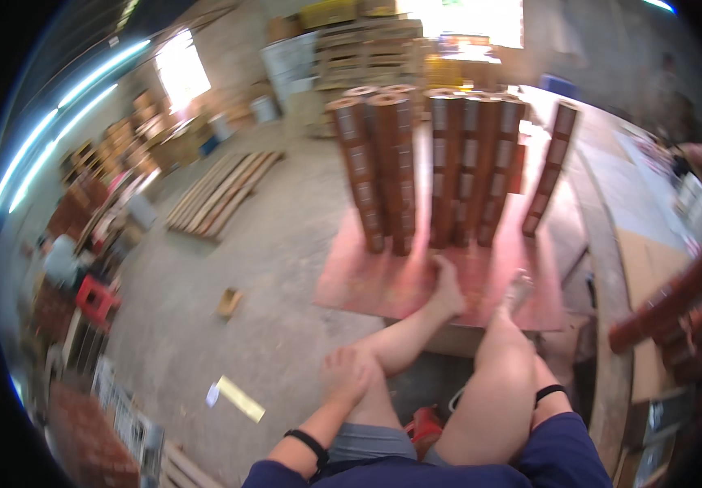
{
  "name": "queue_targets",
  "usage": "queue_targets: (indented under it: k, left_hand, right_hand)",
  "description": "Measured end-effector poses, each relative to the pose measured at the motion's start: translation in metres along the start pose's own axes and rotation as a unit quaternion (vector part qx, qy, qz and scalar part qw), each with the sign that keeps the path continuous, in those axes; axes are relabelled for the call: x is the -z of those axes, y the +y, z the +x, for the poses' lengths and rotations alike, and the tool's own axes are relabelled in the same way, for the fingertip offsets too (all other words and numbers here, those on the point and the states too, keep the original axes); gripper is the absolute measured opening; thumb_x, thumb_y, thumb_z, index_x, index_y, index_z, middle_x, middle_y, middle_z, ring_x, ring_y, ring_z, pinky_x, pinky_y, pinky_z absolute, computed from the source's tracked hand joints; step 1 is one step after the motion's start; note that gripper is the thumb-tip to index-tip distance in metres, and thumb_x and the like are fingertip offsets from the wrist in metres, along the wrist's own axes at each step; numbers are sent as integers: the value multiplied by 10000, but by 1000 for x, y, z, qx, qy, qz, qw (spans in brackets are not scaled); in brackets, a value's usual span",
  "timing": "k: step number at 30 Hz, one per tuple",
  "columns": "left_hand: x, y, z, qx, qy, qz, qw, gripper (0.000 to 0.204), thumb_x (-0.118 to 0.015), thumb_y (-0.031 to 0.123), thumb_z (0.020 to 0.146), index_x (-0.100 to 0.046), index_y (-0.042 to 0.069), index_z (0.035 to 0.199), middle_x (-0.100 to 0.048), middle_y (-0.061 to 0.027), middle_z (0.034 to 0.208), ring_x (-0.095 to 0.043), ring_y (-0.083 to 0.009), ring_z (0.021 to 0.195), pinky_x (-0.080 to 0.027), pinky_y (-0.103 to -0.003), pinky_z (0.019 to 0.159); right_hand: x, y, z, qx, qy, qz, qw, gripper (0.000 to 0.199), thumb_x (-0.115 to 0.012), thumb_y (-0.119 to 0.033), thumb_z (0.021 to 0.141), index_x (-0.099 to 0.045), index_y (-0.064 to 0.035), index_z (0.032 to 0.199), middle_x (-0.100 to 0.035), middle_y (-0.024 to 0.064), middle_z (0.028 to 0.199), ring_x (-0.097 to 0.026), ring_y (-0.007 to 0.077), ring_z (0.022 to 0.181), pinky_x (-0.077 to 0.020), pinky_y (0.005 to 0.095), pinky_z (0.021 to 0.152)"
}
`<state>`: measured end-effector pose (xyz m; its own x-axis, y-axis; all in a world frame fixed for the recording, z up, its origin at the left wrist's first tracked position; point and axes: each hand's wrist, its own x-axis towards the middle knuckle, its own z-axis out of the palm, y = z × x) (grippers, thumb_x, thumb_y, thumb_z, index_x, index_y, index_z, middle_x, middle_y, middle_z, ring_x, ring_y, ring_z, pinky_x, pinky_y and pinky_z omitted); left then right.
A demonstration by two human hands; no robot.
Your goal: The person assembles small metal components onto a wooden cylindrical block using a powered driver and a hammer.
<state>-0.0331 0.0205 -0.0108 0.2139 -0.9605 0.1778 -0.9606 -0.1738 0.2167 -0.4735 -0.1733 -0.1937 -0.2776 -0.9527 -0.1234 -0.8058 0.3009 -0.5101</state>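
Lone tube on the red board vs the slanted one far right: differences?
Lone tube stands on end; far-right tube slants. Lone tube is on the red board; far-right tube is off it. Lone tube shows both ends; far-right tube's upper end isn't clear. Both are brown and long.

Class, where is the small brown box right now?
In the head view, the small brown box sits on the floor left of centre, between the red stool and the pinkish-red board, nearer than the wooden pallet.
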Motion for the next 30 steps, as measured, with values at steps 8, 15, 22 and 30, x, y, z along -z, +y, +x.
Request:
queue_targets:
  k: [8,15,22,30]
  left_hand:
    - [-15,-11,-9,-32,88,-44,995,464,-642,292,692,-549,40,1070,-545,-159,1112,-456,-324,1109,-331,-434,966]
    - [-10,-6,-10,-15,105,-78,991,482,-649,299,698,-576,29,1091,-531,-185,1169,-447,-366,1120,-347,-450,964]
    - [6,18,-13,-85,145,-76,983,491,-663,299,685,-576,49,1100,-494,-175,1226,-436,-402,1118,-348,-474,973]
    - [75,66,-35,-221,166,-104,955,468,-689,252,636,-587,53,1047,-455,-170,1266,-346,-460,1206,-299,-528,1011]
  right_hand:
    - [12,36,-140,-33,-117,21,992,379,-586,-358,788,-653,-23,951,-644,217,947,-614,351,936,-455,430,817]
    - [-4,69,-242,-41,-220,61,973,372,-581,-354,792,-653,-33,966,-642,215,964,-608,351,959,-452,429,829]
    - [-42,147,-314,-61,-232,151,959,367,-576,-350,795,-652,-44,982,-640,213,980,-601,351,981,-448,427,841]
    - [118,52,-369,-150,-43,190,969,193,-562,-221,742,-621,-45,793,-634,190,828,-613,324,816,-457,398,699]
